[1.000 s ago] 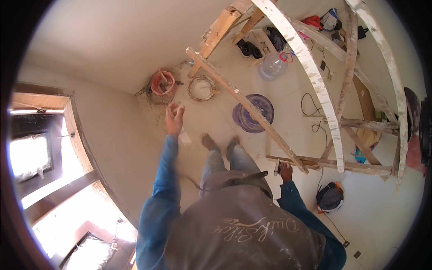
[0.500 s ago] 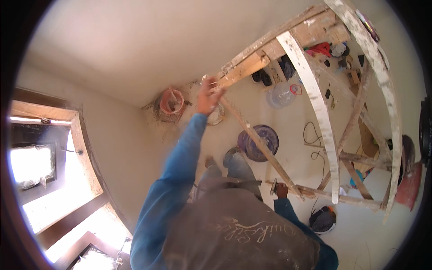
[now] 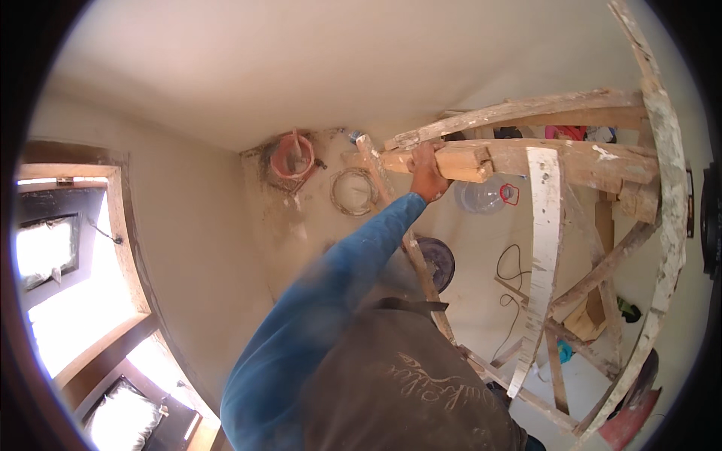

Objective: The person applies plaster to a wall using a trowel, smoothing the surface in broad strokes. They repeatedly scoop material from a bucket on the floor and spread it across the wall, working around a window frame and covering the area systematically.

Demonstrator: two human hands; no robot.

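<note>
My left hand [image 3: 429,174] is closed on a short light wooden beam [image 3: 465,162] at the end of a rough timber trestle [image 3: 575,159]. Its fingers wrap over the top of the wood, and the blue sleeve [image 3: 353,248] stretches up to it. Close beside the hand, a long narrow wooden leg [image 3: 374,161] of the trestle slants down toward my body. A white-smeared plank [image 3: 544,218] crosses the frame further right. My right hand is hidden; only a scrap of its sleeve shows at the lower edge.
An orange-red bucket [image 3: 280,161] stands in the far corner, beside a coil [image 3: 335,197] on the floor. A dark round tub [image 3: 442,264] sits under the trestle, with a clear plastic jug [image 3: 475,198] beyond. A cable [image 3: 499,264] trails across the floor. Windows [image 3: 49,252] lie left.
My left hand has moved right and closed on the beam. The view has turned, so the trestle lies more level. My right hand, earlier holding a metal-looking tool, has gone out of sight.
</note>
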